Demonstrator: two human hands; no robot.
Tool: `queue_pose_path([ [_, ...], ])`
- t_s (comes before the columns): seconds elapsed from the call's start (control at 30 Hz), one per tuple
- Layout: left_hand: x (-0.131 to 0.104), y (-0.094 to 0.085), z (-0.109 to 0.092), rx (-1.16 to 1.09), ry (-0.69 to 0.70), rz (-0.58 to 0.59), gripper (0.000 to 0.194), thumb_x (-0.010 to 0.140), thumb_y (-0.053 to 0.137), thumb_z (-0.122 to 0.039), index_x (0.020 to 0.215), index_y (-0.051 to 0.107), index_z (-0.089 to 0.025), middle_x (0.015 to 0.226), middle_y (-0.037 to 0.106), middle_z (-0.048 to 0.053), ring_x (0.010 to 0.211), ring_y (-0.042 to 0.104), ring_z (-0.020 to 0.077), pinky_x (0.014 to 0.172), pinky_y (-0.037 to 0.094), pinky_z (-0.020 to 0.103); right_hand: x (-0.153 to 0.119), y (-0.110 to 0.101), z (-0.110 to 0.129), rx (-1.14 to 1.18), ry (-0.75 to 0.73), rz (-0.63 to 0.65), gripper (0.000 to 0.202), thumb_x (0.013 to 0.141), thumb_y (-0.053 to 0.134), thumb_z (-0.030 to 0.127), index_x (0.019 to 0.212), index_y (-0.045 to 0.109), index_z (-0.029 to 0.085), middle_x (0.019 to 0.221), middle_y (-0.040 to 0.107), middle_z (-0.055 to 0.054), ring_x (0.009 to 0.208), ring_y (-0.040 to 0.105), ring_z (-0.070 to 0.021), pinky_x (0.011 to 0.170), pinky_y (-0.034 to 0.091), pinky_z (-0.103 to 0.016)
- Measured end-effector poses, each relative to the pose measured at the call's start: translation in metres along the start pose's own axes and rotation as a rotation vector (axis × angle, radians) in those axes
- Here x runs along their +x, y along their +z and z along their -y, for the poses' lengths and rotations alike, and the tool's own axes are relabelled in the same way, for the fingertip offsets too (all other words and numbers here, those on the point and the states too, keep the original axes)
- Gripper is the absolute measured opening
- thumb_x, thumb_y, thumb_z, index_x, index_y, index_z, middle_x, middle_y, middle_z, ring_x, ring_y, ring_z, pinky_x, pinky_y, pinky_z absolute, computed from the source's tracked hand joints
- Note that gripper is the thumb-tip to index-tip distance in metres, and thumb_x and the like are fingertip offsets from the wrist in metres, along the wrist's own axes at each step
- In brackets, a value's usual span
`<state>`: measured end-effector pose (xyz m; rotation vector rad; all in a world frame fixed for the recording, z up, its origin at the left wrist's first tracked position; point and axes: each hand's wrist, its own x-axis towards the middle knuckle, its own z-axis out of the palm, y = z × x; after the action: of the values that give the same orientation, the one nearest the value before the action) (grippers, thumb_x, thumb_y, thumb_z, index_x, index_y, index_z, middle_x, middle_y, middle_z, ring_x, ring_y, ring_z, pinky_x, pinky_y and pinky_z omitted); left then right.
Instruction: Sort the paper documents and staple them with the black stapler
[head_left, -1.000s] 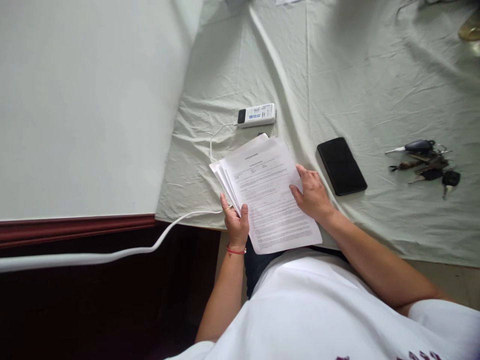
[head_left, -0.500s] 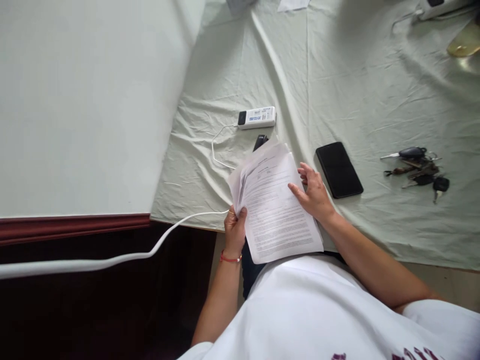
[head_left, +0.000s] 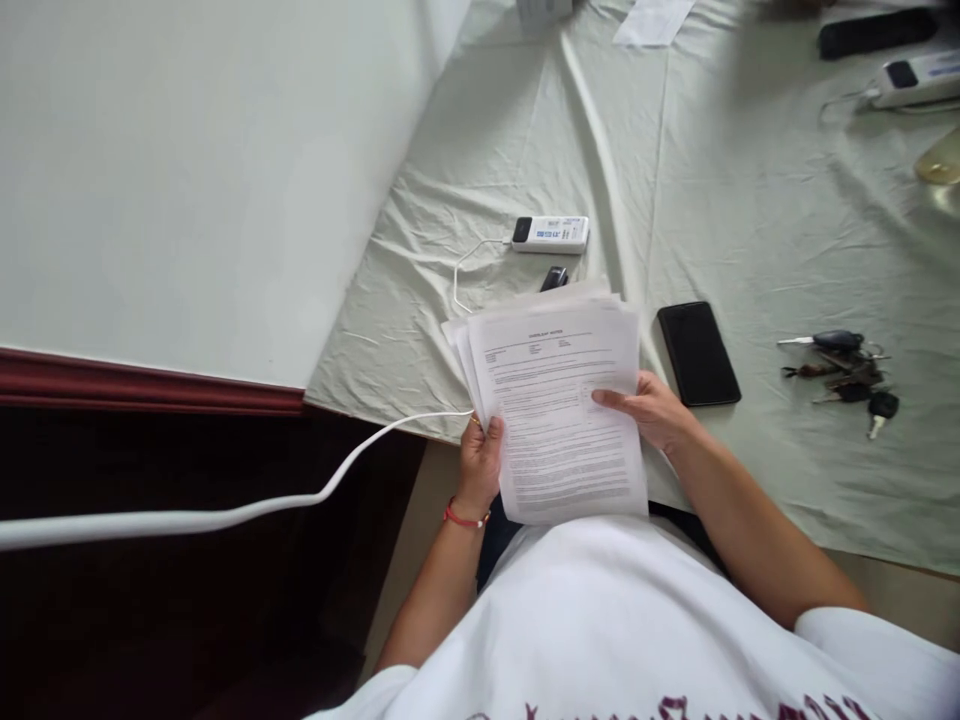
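Observation:
A stack of printed paper sheets (head_left: pixel 559 450) lies tilted between my two hands, at the table's near edge and just above my lap. The sheets are slightly fanned at the upper left. My left hand (head_left: pixel 480 465) grips the left edge, thumb on top and fingers hidden underneath. On the right edge, my right hand (head_left: pixel 656 412) has its thumb flat on the top page, with the other fingers behind the stack. A small black object (head_left: pixel 554 278) pokes out beyond the top of the sheets, partly covered by them.
A black phone (head_left: pixel 699 353) and a bunch of keys (head_left: pixel 847 375) lie to the right on the green tablecloth (head_left: pixel 757 220). Beyond the papers sits a white power bank (head_left: pixel 551 234) with a cable. Another white device (head_left: pixel 915 80) and a dark case (head_left: pixel 877 33) are at the far right.
My right hand has closed on the right edge of the stack, where its fingers were loosely spread before. The sheets now lie flatter and squarer. The whole view has shifted a little.

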<state>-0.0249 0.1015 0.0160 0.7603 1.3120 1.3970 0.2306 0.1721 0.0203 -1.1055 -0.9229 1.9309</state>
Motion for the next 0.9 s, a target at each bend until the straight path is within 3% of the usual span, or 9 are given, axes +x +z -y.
queue_pose_path([
  [0.1,0.002,0.005,-0.006,0.034,0.002,0.07,0.058,0.076,0.091,-0.05,0.125,0.075,-0.021,0.12,0.079,0.01,0.119,0.073,0.0298,0.109,0.059,0.046,-0.004,0.003,0.018,-0.061,-0.053,-0.059,0.039,0.069,0.096,0.041,0.102,0.082,0.026,0.111,0.083,-0.004,0.109,0.077,-0.0328,0.104,0.062,-0.052],
  [0.2,0.015,0.014,-0.023,0.06,0.043,0.121,0.052,0.071,0.095,-0.044,0.114,0.08,-0.02,0.113,0.081,0.009,0.11,0.076,0.0307,0.106,0.061,0.05,-0.007,0.007,0.053,-0.157,-0.234,-0.101,0.037,0.068,0.096,0.038,0.1,0.082,0.025,0.11,0.083,-0.002,0.109,0.077,-0.0317,0.102,0.063,-0.051],
  [0.33,0.037,0.026,-0.062,0.123,0.313,0.124,0.057,0.067,0.097,-0.041,0.117,0.078,-0.02,0.121,0.078,0.008,0.122,0.071,0.0324,0.108,0.061,0.05,-0.02,0.024,0.104,-0.293,-0.509,-0.141,0.037,0.071,0.094,0.036,0.104,0.081,0.027,0.116,0.081,0.0,0.117,0.074,-0.0309,0.108,0.061,-0.049],
  [0.43,0.043,0.025,-0.085,0.233,0.512,0.144,0.05,0.074,0.092,-0.045,0.115,0.077,-0.02,0.122,0.077,0.007,0.126,0.069,0.03,0.114,0.057,0.048,-0.033,0.033,0.123,-0.358,-0.653,-0.187,0.04,0.072,0.093,0.04,0.109,0.079,0.03,0.12,0.08,0.0,0.122,0.072,-0.0307,0.111,0.059,-0.049],
  [0.53,0.039,0.013,-0.09,0.452,0.613,0.195,0.049,0.079,0.088,-0.05,0.116,0.076,-0.02,0.121,0.077,0.007,0.126,0.069,0.0292,0.119,0.052,0.049,-0.036,0.026,0.119,-0.472,-0.645,-0.154,0.039,0.076,0.09,0.047,0.108,0.078,0.028,0.115,0.081,-0.003,0.119,0.072,-0.0324,0.109,0.06,-0.052],
  [0.63,0.034,0.002,-0.079,0.609,0.584,0.32,0.052,0.08,0.086,-0.053,0.118,0.076,-0.02,0.119,0.078,0.01,0.127,0.068,0.0314,0.118,0.052,0.05,-0.025,0.001,0.1,-0.651,-0.555,0.013,0.036,0.08,0.086,0.048,0.109,0.079,0.028,0.11,0.081,-0.004,0.116,0.073,-0.0314,0.108,0.06,-0.049],
  [0.77,0.033,0.0,-0.061,0.618,0.423,0.433,0.055,0.086,0.079,-0.058,0.123,0.074,-0.018,0.114,0.078,0.013,0.126,0.068,0.0308,0.115,0.053,0.05,-0.008,-0.027,0.077,-0.783,-0.478,0.08,0.052,0.082,0.082,0.051,0.129,0.073,0.03,0.124,0.078,-0.004,0.126,0.069,-0.0299,0.117,0.053,-0.048],
  [0.9,0.037,0.003,-0.065,0.626,0.493,0.503,0.044,0.089,0.076,-0.057,0.114,0.076,-0.02,0.11,0.079,0.01,0.115,0.072,0.028,0.111,0.056,0.049,-0.012,-0.028,0.08,-0.792,-0.386,0.117,0.048,0.083,0.078,0.057,0.122,0.077,0.029,0.12,0.08,-0.005,0.122,0.071,-0.0307,0.113,0.054,-0.05],
])
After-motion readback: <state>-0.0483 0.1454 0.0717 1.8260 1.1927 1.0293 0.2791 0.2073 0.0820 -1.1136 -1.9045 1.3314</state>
